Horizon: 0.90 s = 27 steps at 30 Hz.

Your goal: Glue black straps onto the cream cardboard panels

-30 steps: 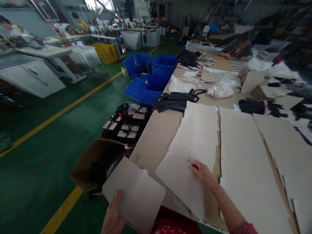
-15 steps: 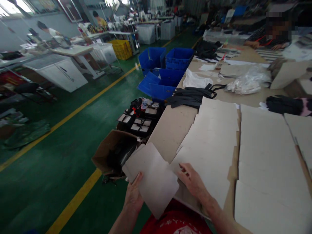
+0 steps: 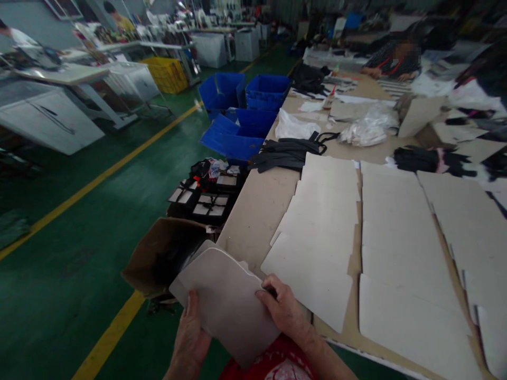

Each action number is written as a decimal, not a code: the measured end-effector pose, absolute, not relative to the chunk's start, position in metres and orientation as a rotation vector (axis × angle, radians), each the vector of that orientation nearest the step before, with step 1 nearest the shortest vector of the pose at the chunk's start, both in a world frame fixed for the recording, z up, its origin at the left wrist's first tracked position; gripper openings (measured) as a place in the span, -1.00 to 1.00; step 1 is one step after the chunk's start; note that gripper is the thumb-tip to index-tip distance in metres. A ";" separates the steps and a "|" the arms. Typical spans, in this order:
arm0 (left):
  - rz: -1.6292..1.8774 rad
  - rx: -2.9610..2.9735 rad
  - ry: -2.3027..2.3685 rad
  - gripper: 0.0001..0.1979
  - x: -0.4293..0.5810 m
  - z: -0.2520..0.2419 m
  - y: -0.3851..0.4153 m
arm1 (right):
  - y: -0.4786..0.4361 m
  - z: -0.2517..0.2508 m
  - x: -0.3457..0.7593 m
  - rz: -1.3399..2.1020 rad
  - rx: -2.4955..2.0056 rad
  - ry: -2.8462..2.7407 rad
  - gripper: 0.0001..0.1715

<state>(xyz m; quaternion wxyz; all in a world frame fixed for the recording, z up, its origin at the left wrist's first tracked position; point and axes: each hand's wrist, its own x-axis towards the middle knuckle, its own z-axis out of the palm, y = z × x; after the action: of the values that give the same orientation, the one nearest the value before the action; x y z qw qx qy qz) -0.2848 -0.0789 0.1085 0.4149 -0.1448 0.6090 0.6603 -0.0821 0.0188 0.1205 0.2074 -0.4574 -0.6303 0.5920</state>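
Observation:
A few stacked grey-white cardboard sheets with rounded corners are held tilted in front of my body, off the table's left edge. My left hand grips their left side, thumb on top and fingers underneath. My right hand pinches the right edge of the sheets between thumb and fingers. Just to the right, a row of overlapping cardboard sheets lies on the table. Another overlapping row of cardboard sheets lies beside it.
Below the table's left side stand an open cardboard box and bundles tied with black straps. Blue bins are farther on. Dark straps and clear plastic bags lie on the table. A co-worker is at the far side.
My right hand has moved from the table row onto the right edge of the held sheets. The held sheets have tilted, and the view has turned slightly right.

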 end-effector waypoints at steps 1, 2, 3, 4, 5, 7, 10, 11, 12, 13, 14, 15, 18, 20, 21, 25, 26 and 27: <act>1.670 -0.366 1.546 -0.77 -0.288 0.109 -0.080 | 0.024 0.123 -0.073 1.677 -1.271 -1.731 -0.84; 1.677 -0.378 1.564 -0.78 -0.291 0.110 -0.080 | 0.030 0.124 -0.062 1.696 -1.280 -1.705 -0.83; 1.677 -0.395 1.576 -0.78 -0.295 0.112 -0.081 | 0.037 0.124 -0.050 1.699 -1.304 -1.685 -0.81; 1.667 -0.415 1.587 -0.78 -0.299 0.114 -0.082 | 0.043 0.123 -0.038 1.685 -1.342 -1.675 -0.81; 1.646 -0.439 1.601 -0.77 -0.303 0.116 -0.083 | 0.048 0.122 -0.026 1.668 -1.383 -1.680 -0.81; 1.589 -0.483 1.624 -0.72 -0.313 0.121 -0.085 | 0.054 0.120 -0.010 1.645 -1.450 -1.702 -0.80; 1.565 -0.477 1.598 -0.67 -0.327 0.129 -0.084 | 0.054 0.122 -0.007 1.672 -1.453 -1.633 -0.77; 1.594 -0.449 1.574 -0.66 -0.331 0.131 -0.082 | 0.053 0.125 -0.011 1.705 -1.421 -1.569 -0.74; 1.631 -0.413 1.552 -0.66 -0.336 0.133 -0.079 | 0.053 0.128 -0.016 1.743 -1.380 -1.493 -0.71; 1.668 -0.376 1.536 -0.67 -0.340 0.135 -0.076 | 0.053 0.133 -0.021 1.779 -1.337 -1.418 -0.68; 1.698 -0.345 1.534 -0.68 -0.343 0.136 -0.074 | 0.055 0.138 -0.026 1.799 -1.297 -1.352 -0.65; 1.715 -0.328 1.544 -0.68 -0.347 0.137 -0.071 | 0.056 0.144 -0.030 1.800 -1.262 -1.301 -0.63; 1.721 -0.315 1.574 -0.69 -0.356 0.140 -0.070 | 0.063 0.160 -0.032 1.757 -1.199 -1.199 -0.62; 1.715 -0.294 1.577 -0.68 -0.362 0.142 -0.074 | 0.065 0.166 -0.028 1.770 -1.178 -1.159 -0.60; 1.711 -0.285 1.586 -0.68 -0.365 0.143 -0.077 | 0.064 0.168 -0.026 1.793 -1.177 -1.156 -0.60; 1.655 -0.342 1.668 -0.71 -0.376 0.143 -0.085 | 0.054 0.164 -0.023 1.883 -1.218 -1.188 -0.56; 1.647 -0.360 1.674 -0.72 -0.378 0.142 -0.085 | 0.051 0.161 -0.024 1.884 -1.235 -1.181 -0.55; 1.647 -0.361 1.664 -0.72 -0.379 0.141 -0.083 | 0.050 0.159 -0.025 1.871 -1.249 -1.170 -0.55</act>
<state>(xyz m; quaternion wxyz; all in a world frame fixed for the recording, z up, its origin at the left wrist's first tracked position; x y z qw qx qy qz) -0.3794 -0.0829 0.1410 0.3768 -0.1412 0.6506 0.6440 -0.0248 0.0503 0.1588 0.2983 -0.4701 -0.4405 0.7043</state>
